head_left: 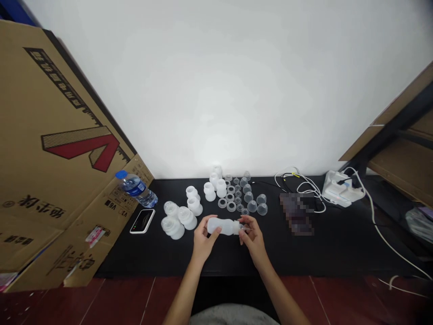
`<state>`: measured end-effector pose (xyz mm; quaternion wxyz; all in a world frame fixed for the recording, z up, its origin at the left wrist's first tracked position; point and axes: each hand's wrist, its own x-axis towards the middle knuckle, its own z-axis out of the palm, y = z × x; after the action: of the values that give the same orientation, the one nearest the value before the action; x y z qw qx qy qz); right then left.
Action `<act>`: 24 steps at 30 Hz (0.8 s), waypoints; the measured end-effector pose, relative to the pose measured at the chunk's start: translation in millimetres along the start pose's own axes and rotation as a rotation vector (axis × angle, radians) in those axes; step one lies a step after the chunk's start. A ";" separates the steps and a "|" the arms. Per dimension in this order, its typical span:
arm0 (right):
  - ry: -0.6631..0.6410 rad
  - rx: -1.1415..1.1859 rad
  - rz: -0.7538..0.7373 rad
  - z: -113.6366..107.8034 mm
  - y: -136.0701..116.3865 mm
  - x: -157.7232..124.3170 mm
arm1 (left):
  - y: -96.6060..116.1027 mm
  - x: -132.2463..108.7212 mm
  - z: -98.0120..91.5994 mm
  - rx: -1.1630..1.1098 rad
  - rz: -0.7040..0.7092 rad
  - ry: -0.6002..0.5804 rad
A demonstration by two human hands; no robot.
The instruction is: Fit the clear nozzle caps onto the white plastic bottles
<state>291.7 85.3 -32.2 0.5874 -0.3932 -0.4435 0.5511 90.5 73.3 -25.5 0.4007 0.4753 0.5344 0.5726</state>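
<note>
Baby bottle (221, 226) held sideways between two hands

Near the front of the black table (284, 257), the left hand (204, 239) grips the bottle's left, base end; the right hand (253, 237) pinches the clear tip (242, 227) at its right. Farther off lie clear rings (231, 206) and domed caps (248, 197).

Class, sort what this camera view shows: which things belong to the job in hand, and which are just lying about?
Probably part of the job:
held frosted bottle
white necked pieces
clear rings
clear cups

Probably just lying about:
water bottle
phone
white cable
white block
cardboard box
</note>
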 end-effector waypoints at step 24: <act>0.054 0.035 0.049 -0.7 -6.5 -0.6 | -2.7 5.0 5.9 -0.029 -0.026 -0.032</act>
<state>294.3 84.2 -26.3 0.5923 -0.4082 -0.4079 0.5623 94.9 79.8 -27.7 0.4236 0.4716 0.5256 0.5674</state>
